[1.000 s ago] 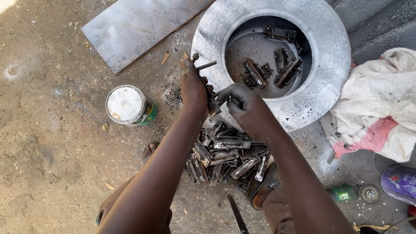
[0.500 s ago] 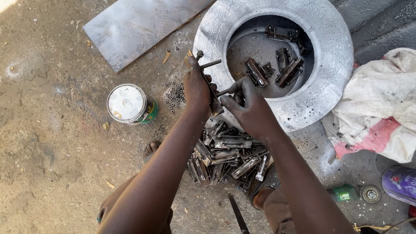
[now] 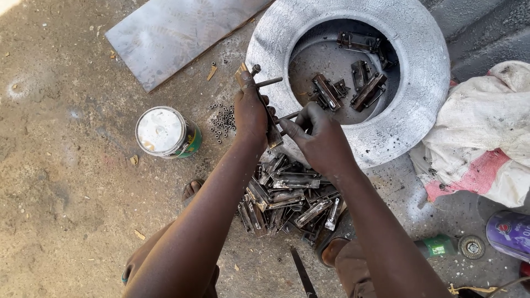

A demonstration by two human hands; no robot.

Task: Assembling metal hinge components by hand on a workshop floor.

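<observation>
A metal latch (image 3: 270,124) is gripped by both hands, left (image 3: 251,113) and right (image 3: 320,138), above a heap of latches (image 3: 290,198) on the floor.

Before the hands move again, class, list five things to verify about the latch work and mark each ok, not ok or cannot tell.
1. Left hand grips the metal latch piece: ok.
2. Right hand pinches the rod at the piece: ok.
3. Rod fully seated: cannot tell.
4. Small nuts within reach on the ground: ok.
5. Pile of latch pieces below the wrists, apart from the paint tin: ok.
</observation>
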